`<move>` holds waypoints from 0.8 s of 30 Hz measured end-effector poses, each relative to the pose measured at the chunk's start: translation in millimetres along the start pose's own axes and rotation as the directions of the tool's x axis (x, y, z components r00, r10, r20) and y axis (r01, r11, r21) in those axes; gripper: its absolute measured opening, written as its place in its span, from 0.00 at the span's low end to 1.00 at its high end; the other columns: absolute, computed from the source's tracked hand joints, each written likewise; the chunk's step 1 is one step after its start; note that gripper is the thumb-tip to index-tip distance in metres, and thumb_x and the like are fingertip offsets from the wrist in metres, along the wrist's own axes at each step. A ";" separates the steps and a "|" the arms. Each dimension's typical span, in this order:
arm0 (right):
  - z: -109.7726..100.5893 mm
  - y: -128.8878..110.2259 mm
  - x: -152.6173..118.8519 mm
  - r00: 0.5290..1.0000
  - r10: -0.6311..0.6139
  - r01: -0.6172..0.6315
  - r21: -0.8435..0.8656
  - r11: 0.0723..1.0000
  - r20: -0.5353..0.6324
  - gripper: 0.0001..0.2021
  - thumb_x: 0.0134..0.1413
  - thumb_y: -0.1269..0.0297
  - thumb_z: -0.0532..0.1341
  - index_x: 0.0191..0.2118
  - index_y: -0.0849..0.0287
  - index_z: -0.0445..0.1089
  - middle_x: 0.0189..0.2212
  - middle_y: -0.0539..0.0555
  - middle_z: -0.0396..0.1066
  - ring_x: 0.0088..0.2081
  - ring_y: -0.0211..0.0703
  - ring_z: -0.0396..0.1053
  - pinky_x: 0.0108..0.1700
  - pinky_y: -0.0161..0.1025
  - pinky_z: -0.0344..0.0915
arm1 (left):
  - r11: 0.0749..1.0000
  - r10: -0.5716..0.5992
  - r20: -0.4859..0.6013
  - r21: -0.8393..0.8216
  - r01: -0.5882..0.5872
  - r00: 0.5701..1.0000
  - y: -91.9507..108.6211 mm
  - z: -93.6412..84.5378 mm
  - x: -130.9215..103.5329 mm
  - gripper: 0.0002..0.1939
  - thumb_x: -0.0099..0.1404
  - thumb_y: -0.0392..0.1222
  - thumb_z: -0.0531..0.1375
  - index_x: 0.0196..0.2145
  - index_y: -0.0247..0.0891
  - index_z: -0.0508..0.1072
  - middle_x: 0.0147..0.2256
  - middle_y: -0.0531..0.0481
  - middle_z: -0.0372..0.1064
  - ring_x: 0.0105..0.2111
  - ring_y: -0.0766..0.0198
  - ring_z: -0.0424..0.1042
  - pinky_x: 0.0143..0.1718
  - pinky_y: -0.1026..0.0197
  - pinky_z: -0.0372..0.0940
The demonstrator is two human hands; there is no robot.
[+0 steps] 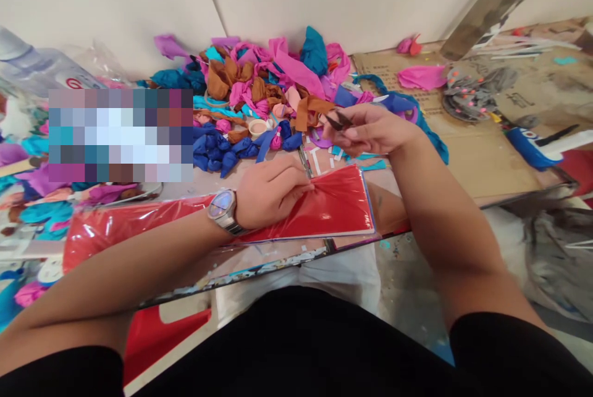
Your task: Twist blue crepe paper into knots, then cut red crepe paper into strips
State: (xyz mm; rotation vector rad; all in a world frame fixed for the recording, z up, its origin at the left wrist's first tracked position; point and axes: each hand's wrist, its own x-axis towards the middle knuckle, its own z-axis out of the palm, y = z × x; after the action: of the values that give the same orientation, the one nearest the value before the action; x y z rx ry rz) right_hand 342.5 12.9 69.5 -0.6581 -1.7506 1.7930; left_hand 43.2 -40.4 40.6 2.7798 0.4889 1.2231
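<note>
Clock from view centre. Bottle at 10. Red pack lies flat on the table, running 8:30 to 3:30. Looks light; flat and fairly stiff, probably bends along its length. Clear film on it looks slick, may tear. I'd take the pack by its short edge at 3:30, or pinch a film fold. Left hand, just below centre, pinches the film; creases fan from the fingertips. Cloth pile at 12. Right hand at 2 grips dark snips, clear of the pack. Cardboard at 3.
</note>
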 end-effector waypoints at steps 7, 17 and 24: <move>9.0 -7.2 2.1 0.991 -0.117 0.127 -0.204 0.971 0.060 0.29 0.42 0.40 0.80 0.39 0.61 0.81 0.29 0.49 0.73 0.33 0.37 0.69 0.36 0.33 0.67 | 0.994 -0.107 -0.113 -0.037 0.103 0.988 -8.1 -3.2 -0.5 0.07 0.75 0.45 0.59 0.38 0.41 0.70 0.32 0.48 0.73 0.33 0.61 0.73 0.35 0.56 0.69; 42.4 19.0 22.7 0.984 -0.158 0.167 0.109 0.980 -0.083 0.24 0.52 0.46 0.78 0.47 0.55 0.77 0.30 0.45 0.71 0.23 0.28 0.61 0.24 0.28 0.55 | 0.909 -0.265 0.037 -0.324 0.263 0.963 -26.7 8.5 1.3 0.15 0.81 0.55 0.49 0.39 0.43 0.61 0.36 0.49 0.68 0.34 0.61 0.68 0.39 0.55 0.67; 62.9 32.1 42.2 0.953 -0.111 0.174 0.211 0.962 -0.280 0.25 0.50 0.42 0.78 0.45 0.51 0.74 0.25 0.44 0.67 0.24 0.35 0.63 0.23 0.32 0.59 | 0.714 -0.441 0.154 -0.536 0.450 0.884 -45.2 19.7 0.2 0.31 0.76 0.72 0.47 0.37 0.42 0.70 0.33 0.47 0.69 0.35 0.57 0.71 0.36 0.52 0.68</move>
State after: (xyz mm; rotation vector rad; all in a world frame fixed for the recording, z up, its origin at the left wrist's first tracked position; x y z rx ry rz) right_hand 267.5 -4.7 40.9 -0.6236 -1.3497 1.6888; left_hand 45.9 3.8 19.0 2.0109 0.6308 1.0157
